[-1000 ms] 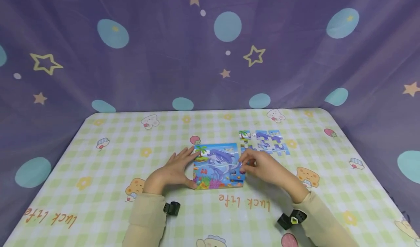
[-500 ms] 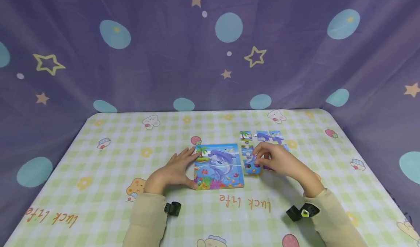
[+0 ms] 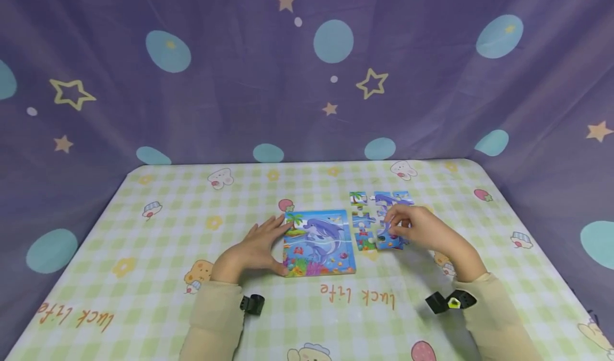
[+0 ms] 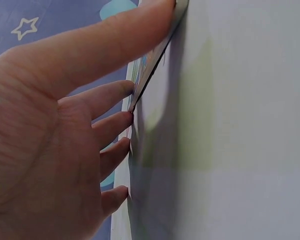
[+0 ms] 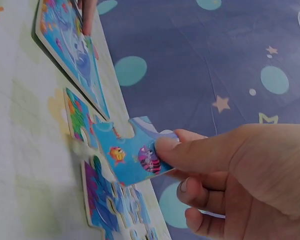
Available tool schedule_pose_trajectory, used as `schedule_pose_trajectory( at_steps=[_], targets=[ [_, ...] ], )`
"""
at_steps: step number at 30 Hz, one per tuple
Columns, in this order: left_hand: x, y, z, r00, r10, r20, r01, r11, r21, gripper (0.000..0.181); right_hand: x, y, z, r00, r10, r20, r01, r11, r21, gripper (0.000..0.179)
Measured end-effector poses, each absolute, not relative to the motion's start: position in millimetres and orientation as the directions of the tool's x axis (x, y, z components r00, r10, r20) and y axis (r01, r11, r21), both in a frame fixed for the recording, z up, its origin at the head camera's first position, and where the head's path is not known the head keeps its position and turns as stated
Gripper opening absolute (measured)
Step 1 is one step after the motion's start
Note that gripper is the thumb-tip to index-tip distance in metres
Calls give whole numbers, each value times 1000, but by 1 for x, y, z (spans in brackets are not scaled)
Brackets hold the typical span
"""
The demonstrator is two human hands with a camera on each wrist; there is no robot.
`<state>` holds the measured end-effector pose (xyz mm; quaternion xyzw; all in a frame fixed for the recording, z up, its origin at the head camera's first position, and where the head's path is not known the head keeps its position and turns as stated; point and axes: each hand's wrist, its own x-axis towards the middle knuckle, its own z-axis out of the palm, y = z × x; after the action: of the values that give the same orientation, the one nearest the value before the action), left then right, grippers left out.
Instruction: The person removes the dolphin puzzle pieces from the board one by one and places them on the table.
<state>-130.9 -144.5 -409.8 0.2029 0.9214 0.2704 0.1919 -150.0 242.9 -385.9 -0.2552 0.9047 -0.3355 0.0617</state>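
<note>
My right hand (image 3: pixel 422 229) pinches a blue jigsaw puzzle piece (image 5: pixel 127 156) between thumb and forefinger; the piece carries an orange fish and a striped pink-purple one. In the right wrist view it is tilted, raised over a group of loose jigsaw pieces (image 3: pixel 363 221), part of which the hand hides in the head view. Left of that group lies a square dolphin puzzle board (image 3: pixel 318 246) with a palm tree and coral. Along the board's left side rests my left hand (image 3: pixel 251 251), fingers spread, its thumb (image 4: pixel 105 47) at the near corner.
A green-and-white checked tablecloth (image 3: pixel 158 275) with printed cartoons covers the table. Behind it hangs a purple curtain (image 3: pixel 240 94) with stars and blue circles. Black wrist cameras sit on the left sleeve (image 3: pixel 211 318) and right sleeve (image 3: pixel 496 313).
My right hand has carried the puzzle piece rightward, from above the board's lower right corner to over the loose pieces. The left hand and board stay in place.
</note>
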Motion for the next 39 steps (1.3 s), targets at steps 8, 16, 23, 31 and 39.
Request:
schedule_pose_trajectory(
  at_steps=[8,16,23,31,39],
  targets=[
    [-130,-145,-408,-846,475,-243,264,769,583,110,-151,258,-385,-874,-485,26,-387,664,-639,12],
    [-131,-144,-411,-848,475,-236,269,769,580,112,-150,271,-383,-878,-478,14,-386,691,-611,16],
    [-132,-145,-413,-846,474,-244,272,777,568,112,-153,282,-384,-887,-459,-41,-335,703,-628,13],
    [-131,-145,-409,-847,465,-258,256,781,569,112,-158,290,-392,-889,-441,-123,-257,703,-663,10],
    [-132,-144,-409,-846,467,-257,255,777,575,112,-160,300,-401,-900,-416,-129,-242,724,-646,9]
  ],
)
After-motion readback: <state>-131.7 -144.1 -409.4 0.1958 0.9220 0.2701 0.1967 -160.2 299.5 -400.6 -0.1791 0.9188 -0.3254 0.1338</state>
